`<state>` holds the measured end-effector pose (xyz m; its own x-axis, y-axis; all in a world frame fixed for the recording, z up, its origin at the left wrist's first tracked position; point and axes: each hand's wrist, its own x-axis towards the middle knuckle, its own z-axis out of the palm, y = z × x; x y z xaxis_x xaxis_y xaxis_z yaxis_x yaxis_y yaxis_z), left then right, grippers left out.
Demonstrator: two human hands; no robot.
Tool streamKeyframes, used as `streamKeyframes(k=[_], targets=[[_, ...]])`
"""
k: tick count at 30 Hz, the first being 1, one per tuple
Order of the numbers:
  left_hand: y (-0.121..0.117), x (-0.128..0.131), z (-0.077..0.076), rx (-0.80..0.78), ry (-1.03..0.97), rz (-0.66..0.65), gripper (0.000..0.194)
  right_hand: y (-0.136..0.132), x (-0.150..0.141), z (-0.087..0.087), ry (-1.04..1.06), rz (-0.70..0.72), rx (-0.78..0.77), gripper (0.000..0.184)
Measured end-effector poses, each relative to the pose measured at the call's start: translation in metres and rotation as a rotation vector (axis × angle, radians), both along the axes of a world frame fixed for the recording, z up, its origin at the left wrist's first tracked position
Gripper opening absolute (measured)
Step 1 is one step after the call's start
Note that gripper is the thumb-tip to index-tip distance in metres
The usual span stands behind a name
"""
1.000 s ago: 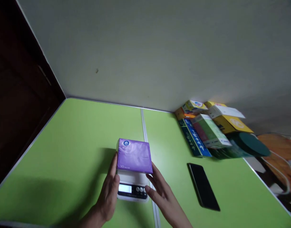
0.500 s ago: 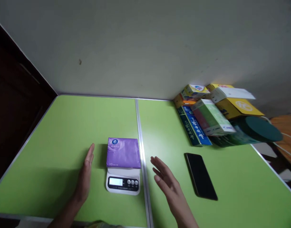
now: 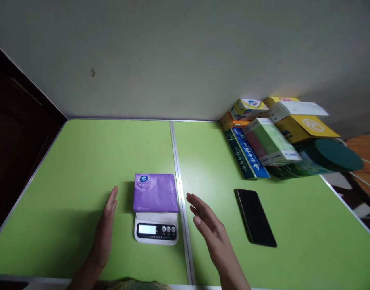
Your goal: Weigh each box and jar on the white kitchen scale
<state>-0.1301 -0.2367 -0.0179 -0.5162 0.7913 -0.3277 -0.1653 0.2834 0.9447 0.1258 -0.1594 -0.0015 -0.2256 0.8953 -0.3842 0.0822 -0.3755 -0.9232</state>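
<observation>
A purple pack of tissues (image 3: 156, 193) lies on top of a white digital kitchen scale (image 3: 156, 241). The scale's lit display and its row of buttons face me, but I cannot read a number. To the left of the pack, my left hand (image 3: 105, 225) is held on edge with its fingers stretched out, apart from the pack. On the other side, my right hand (image 3: 209, 227) is held with fingers extended and thumb apart, touching nothing. Both hands hold nothing.
A black phone (image 3: 255, 217) lies right of my right hand. Farther back stand a blue toothpaste box (image 3: 248, 154), a green-and-white box (image 3: 274, 141), several yellow boxes (image 3: 312, 125) and a dark green tub (image 3: 333, 155). A metal seam (image 3: 179, 181) crosses the green table (image 3: 91, 161) beneath the wall.
The view has shifted slightly. My right hand is a little closer to the tissue pack; my left hand stays much the same. The pack and scale have not moved on the table.
</observation>
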Motion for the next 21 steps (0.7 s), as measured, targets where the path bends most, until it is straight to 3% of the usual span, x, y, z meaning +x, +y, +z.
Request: streamKeyframes(k=[6,13,17,21], targets=[[-0.007,0.004,-0.007,-0.027,-0.036,-0.065,0.076,0.000,-0.015,0.003,0.028,0.053,-0.001,0.062],[0.004,0.020,-0.011,-0.120,-0.134,-0.072,0.080,-0.007,-0.041,0.002,0.044,0.130,0.039,0.066],[0.009,0.034,0.003,-0.129,-0.103,-0.096,0.084,-0.011,-0.035,0.012,0.025,0.080,0.166,0.068],[0.028,0.065,0.026,-0.072,-0.083,-0.097,0.079,-0.021,-0.015,0.022,0.094,-0.039,0.264,0.057]])
